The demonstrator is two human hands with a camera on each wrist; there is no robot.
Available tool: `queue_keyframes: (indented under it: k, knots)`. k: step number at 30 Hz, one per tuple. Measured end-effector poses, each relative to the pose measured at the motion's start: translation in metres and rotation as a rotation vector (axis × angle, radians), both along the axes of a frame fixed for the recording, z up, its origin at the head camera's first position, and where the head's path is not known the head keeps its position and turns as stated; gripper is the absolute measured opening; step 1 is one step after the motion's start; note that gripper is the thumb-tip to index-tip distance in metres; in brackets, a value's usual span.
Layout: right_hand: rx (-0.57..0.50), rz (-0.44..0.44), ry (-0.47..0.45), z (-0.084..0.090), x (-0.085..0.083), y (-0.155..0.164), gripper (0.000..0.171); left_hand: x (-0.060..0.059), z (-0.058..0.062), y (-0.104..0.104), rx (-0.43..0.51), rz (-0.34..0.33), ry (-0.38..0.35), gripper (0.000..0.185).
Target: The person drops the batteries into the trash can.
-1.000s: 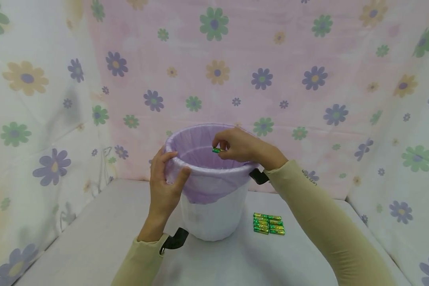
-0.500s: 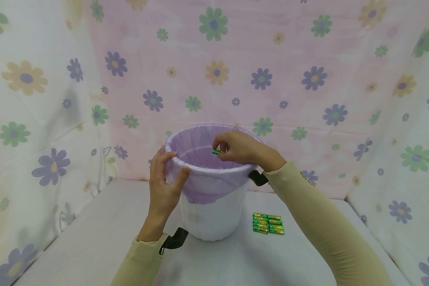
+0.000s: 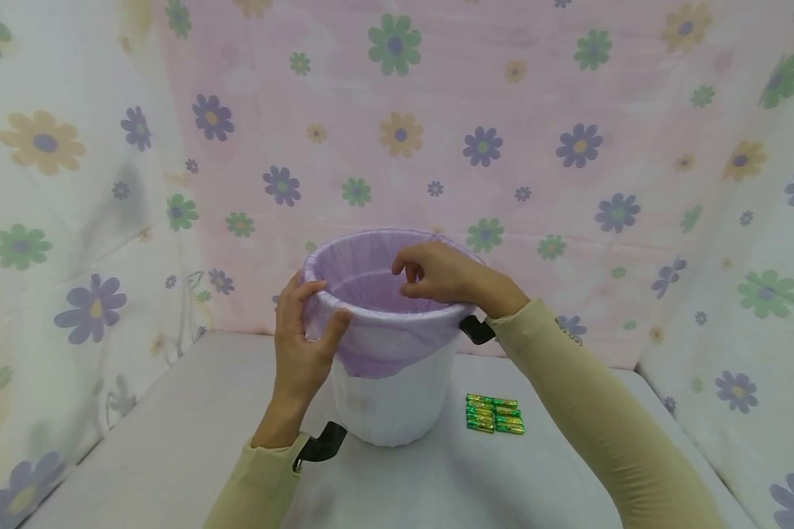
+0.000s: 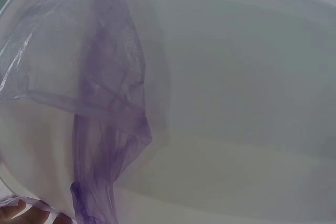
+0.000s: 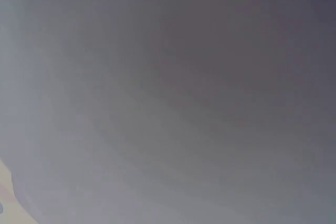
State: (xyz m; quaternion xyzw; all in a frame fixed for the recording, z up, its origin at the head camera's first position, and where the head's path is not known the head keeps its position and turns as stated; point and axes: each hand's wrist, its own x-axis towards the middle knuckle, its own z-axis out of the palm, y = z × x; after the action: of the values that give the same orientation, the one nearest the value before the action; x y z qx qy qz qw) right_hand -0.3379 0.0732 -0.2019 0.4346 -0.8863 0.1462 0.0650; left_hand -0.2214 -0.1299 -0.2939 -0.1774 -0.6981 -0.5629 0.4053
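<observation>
A white trash bin [image 3: 390, 408] stands on the table, lined with a thin purple bag [image 3: 370, 268] folded down over its rim. At the rim's left side my left hand [image 3: 304, 345] grips the bin, thumb at the front and fingers around the side. In the left wrist view, the fingers [image 4: 34, 214] show at the lower left corner, beside the bag's loose edge [image 4: 113, 145]. My right hand [image 3: 443, 272] hangs over the bin's opening, fingers bent, with a gap to the thumb and nothing between them. The right wrist view is blurred.
Several green and gold batteries [image 3: 494, 414] lie in two columns on the white table [image 3: 231, 426], right of the bin. Flower-patterned cloth [image 3: 536, 88] closes off the back and both sides.
The green battery between my right fingers and thumb has been let go over the bin and is out of sight. Both hands stay in nearly the same place.
</observation>
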Motion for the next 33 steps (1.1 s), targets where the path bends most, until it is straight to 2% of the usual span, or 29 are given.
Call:
queue_keyframes:
  k: [11,19,25,33]
  knots:
    - [-0.087,-0.025,-0.009,0.014,0.012,0.029,0.023,-0.001,0.000,0.000,-0.004,0.011,0.035,0.045]
    - [-0.126,-0.052,0.087,0.023,0.034,0.070,0.024,0.000,0.003,-0.001,-0.004,0.011,0.044,0.045]
    - [-0.136,-0.083,0.129,0.011,0.044,0.102,0.024,0.000,0.001,-0.001,0.005,0.003,0.042,0.044]
    - [-0.145,-0.078,0.124,-0.021,0.058,0.132,0.022,-0.002,0.000,0.000,0.002,-0.002,0.062,0.043]
